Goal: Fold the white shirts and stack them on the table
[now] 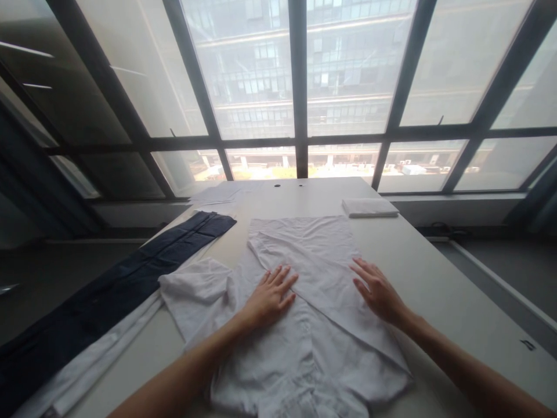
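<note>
A white shirt [304, 244] lies spread on the table in front of me, its collar end nearest my body. One sleeve is folded diagonally across the body of the shirt, while the other sleeve [200, 290] sticks out to the left in a loose bunch. My left hand [272, 293] rests flat on the middle of the shirt, fingers spread. At the shirt's right edge, my right hand [376, 287] touches the cloth with its fingertips, fingers apart. Neither hand grips anything.
Dark navy trousers [130, 278] lie along the table's left side, over white cloth [108, 354]. A folded white cloth [369, 207] sits at the far right of the white table [456, 313]. Sheets of paper [221, 191] lie at the far left. Tall windows stand behind.
</note>
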The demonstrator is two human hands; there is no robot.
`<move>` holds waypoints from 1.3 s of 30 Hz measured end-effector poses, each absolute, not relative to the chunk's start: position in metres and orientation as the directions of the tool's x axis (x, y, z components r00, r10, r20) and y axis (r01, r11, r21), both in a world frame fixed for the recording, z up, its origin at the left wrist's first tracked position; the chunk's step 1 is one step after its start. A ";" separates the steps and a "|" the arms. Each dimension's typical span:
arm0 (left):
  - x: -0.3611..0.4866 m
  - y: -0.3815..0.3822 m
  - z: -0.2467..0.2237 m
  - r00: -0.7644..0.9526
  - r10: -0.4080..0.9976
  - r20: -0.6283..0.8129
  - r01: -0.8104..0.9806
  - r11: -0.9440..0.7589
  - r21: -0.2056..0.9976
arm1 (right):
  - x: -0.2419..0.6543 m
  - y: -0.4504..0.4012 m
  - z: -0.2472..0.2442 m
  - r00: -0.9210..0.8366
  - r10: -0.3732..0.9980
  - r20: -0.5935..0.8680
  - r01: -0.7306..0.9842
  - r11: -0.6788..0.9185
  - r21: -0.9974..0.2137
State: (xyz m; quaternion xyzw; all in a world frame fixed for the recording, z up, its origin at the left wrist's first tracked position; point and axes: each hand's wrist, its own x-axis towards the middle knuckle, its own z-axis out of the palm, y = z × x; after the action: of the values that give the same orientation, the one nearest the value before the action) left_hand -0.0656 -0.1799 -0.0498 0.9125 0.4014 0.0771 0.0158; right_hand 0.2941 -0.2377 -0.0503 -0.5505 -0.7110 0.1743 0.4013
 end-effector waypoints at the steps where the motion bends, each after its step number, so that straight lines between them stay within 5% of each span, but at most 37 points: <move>1: -0.066 -0.180 -0.049 0.667 0.735 0.126 0.730 -0.678 0.089 | 0.292 -0.242 -0.052 -0.163 0.917 0.364 0.733 0.359 -0.577; 5: -0.066 -0.179 -0.049 0.675 0.726 0.133 0.722 -0.687 0.086 | 0.288 -0.256 -0.049 -0.279 0.905 0.322 0.836 0.394 -0.382; 16: -0.066 -0.177 -0.050 0.680 0.720 0.140 0.717 -0.693 0.079 | 0.277 -0.310 -0.043 -0.417 0.838 0.351 0.809 0.518 -0.277; 23: -0.066 -0.177 -0.051 0.690 0.708 0.149 0.706 -0.704 0.075 | 0.275 -0.317 -0.045 -0.463 0.849 0.255 0.793 0.525 -0.308; 33: -0.065 -0.180 -0.049 0.681 0.716 0.155 0.712 -0.696 0.090 | 0.293 -0.300 -0.061 -0.304 0.916 0.264 0.846 0.386 -0.367; 39: -0.064 -0.184 -0.046 0.679 0.721 0.138 0.713 -0.692 0.108 | 0.296 -0.296 -0.062 -0.173 0.911 0.373 0.796 0.353 -0.492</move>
State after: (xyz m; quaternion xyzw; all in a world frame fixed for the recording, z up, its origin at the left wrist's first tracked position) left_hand -0.0639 -0.1843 -0.0461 0.9159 0.3916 0.0851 0.0228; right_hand 0.2958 -0.2960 -0.0621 -0.5614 -0.7602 0.0922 0.3137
